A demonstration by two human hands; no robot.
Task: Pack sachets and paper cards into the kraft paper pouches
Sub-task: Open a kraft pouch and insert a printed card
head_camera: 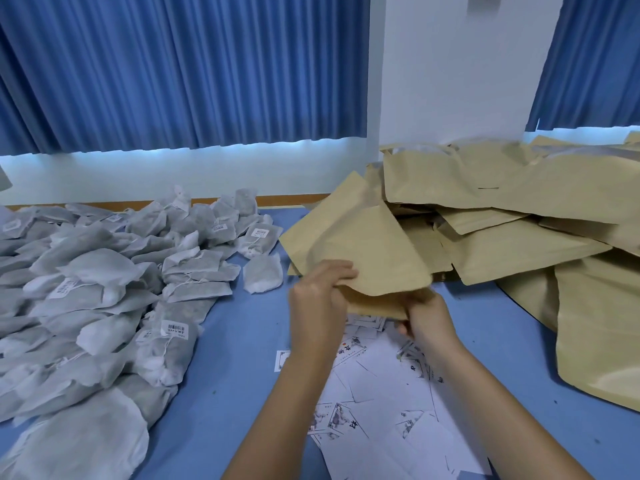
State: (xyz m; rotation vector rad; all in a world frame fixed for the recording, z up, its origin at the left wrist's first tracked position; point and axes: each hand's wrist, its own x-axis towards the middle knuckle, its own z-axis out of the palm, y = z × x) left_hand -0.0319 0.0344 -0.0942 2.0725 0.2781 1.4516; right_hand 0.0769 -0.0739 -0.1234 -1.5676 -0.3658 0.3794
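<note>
A kraft paper pouch (pixel 367 247) is held up over the blue table, its mouth facing me. My left hand (pixel 318 306) grips the left side of the mouth with curled fingers. My right hand (pixel 426 320) pinches the right side of the same mouth. The mouth is spread slightly apart between both hands. White paper cards (pixel 377 410) lie scattered below my forearms. A big heap of grey-white sachets (pixel 104 299) with barcode labels covers the left of the table.
A large pile of empty kraft pouches (pixel 519 216) fills the right and back right. The blue table (pixel 242 341) shows between the sachets and the cards. Blue curtains (pixel 173 71) and a white wall stand behind.
</note>
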